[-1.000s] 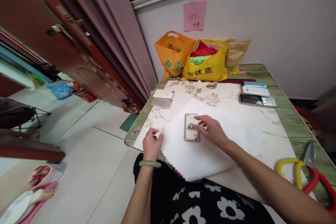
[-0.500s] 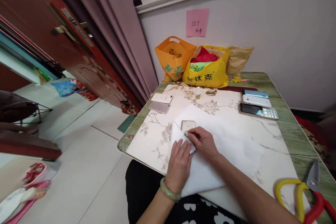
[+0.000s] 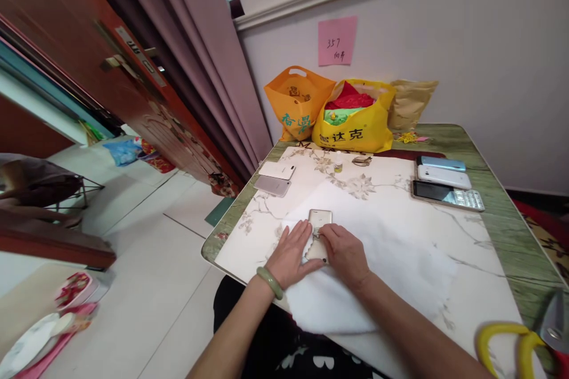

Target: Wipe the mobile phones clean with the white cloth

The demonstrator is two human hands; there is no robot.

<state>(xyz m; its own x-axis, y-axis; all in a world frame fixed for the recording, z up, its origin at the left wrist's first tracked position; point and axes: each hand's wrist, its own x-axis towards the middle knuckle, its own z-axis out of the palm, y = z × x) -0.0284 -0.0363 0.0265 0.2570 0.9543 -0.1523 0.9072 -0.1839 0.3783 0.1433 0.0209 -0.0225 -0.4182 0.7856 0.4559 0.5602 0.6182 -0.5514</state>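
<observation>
A gold phone (image 3: 319, 222) lies face down on a white foam sheet (image 3: 391, 249) spread over the table. My left hand (image 3: 291, 254), with a green bangle on the wrist, lies flat with fingers stretched out, pressing the sheet's left edge against the phone's side. My right hand (image 3: 344, 254) rests on the phone's near end, fingertips pinched at a small ring-like piece on its back. The near part of the phone is hidden under both hands.
Two phones (image 3: 276, 179) lie at the table's left edge and three phones (image 3: 444, 180) at the right. Orange bag (image 3: 297, 100) and yellow bag (image 3: 353, 121) stand at the back wall. A small bottle (image 3: 338, 161) stands nearby. Yellow-and-red scissors (image 3: 528, 337) lie near right.
My left hand came from the sheet's left corner, folded the edge toward the phone, and now lies flat beside it. My right hand stayed on the phone. The camera tilted slightly.
</observation>
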